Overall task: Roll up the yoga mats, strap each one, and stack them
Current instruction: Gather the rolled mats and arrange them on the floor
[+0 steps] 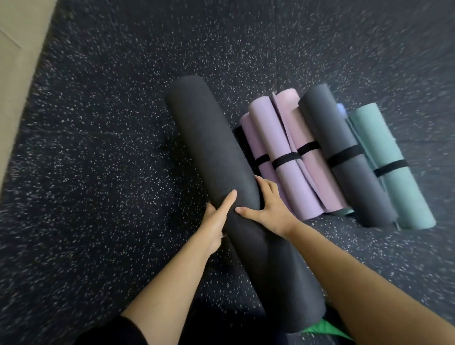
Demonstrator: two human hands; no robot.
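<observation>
Black rolled mat (215, 152) sits gripped between left hand (217, 220) and right hand (270, 209).

Both hands (218, 221) (270, 209) gripping rolled dark mat (212, 147), strapped mats (324, 156) just beside, speckled floor (103, 125)

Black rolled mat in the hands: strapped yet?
No: the black rolled mat, gripped mid-length by the left hand and right hand, shows no band, unlike the lilac mat beside it with its black strap.

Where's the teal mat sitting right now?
In the head view, the teal mat lies on the speckled floor at the far right end of the strapped row, right of the grey strapped mat.
</observation>
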